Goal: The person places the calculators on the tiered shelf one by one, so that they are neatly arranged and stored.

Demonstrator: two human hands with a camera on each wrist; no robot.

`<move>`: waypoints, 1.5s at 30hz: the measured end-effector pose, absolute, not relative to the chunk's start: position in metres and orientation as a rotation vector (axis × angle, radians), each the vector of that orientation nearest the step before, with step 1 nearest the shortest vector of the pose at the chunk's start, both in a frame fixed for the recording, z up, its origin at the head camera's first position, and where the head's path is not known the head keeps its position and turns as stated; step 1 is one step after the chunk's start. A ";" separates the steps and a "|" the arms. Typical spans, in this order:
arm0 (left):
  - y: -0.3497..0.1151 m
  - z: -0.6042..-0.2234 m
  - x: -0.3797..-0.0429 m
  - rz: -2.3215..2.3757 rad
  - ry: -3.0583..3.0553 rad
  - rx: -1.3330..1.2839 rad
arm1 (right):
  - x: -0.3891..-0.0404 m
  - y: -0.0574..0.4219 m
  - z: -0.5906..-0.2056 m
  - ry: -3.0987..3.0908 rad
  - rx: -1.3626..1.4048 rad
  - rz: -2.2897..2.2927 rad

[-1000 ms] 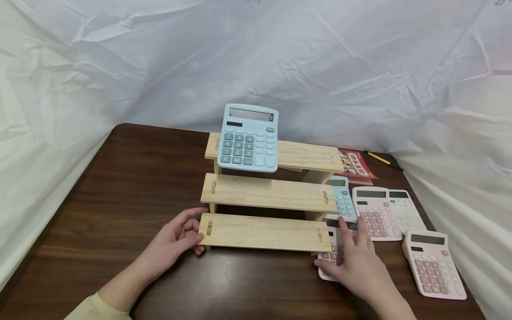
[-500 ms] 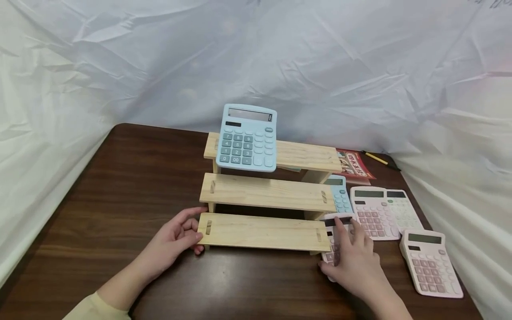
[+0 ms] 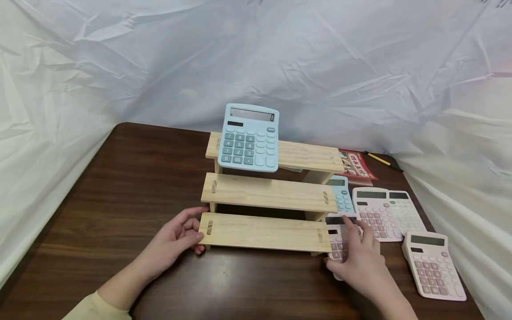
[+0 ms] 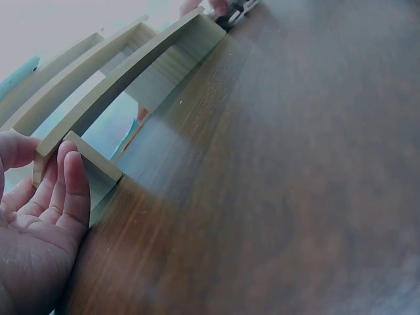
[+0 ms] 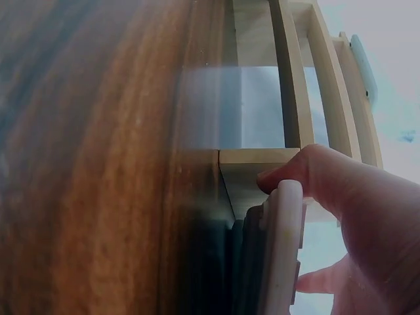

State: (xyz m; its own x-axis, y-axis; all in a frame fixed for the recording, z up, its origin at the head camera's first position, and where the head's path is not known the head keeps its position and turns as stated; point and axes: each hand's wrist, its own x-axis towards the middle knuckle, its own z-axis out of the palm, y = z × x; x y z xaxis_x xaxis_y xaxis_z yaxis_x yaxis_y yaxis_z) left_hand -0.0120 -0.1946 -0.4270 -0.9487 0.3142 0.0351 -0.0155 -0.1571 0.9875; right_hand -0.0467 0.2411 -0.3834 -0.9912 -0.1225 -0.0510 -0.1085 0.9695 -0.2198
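Observation:
A three-step wooden rack (image 3: pixel 264 233) stands on the dark table. My left hand (image 3: pixel 172 242) holds the left end of its lowest step, thumb on the front edge and fingers behind and beneath; the left wrist view shows the left hand (image 4: pixel 46 216) around that end. On the top step a light blue calculator (image 3: pixel 249 138) leans back, facing me. To the right of the rack, my right hand (image 3: pixel 360 262) grips a pink calculator (image 3: pixel 337 246) by its edges, covering part of the keys. In the right wrist view, the thumb presses the edge of this calculator (image 5: pixel 287 236), close to the rack's side.
Right of the rack lie another blue calculator (image 3: pixel 342 195), a pink one (image 3: pixel 374 213), a white one (image 3: pixel 406 213) and another pink one (image 3: pixel 434 266). A red booklet (image 3: pixel 356 164) and a yellow pen (image 3: pixel 378 158) lie behind. White sheeting (image 3: pixel 256 58) surrounds the table.
My right hand has shifted slightly right with the pink calculator, whose near end has moved away from the rack. The left hand and the rack stay in place.

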 end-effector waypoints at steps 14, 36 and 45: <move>-0.196 -0.424 -0.011 2.225 1.901 0.340 | -0.045 0.253 -0.364 3.137 -0.209 -0.424; -0.194 -0.426 -0.011 2.231 1.901 0.279 | -0.078 0.230 -0.316 3.428 -0.236 -0.455; -0.192 -0.428 -0.012 2.242 1.891 0.304 | -0.091 0.212 -0.296 3.501 -0.451 -0.605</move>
State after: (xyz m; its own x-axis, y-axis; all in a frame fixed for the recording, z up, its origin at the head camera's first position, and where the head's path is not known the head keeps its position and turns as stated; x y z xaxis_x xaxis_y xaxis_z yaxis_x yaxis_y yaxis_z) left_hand -0.0120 -0.1922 -0.4276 -0.9605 0.2765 0.0322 -0.0148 -0.1662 0.9860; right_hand -0.0908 0.2116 -0.2960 -0.8744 -0.1624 0.4571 -0.3065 0.9154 -0.2611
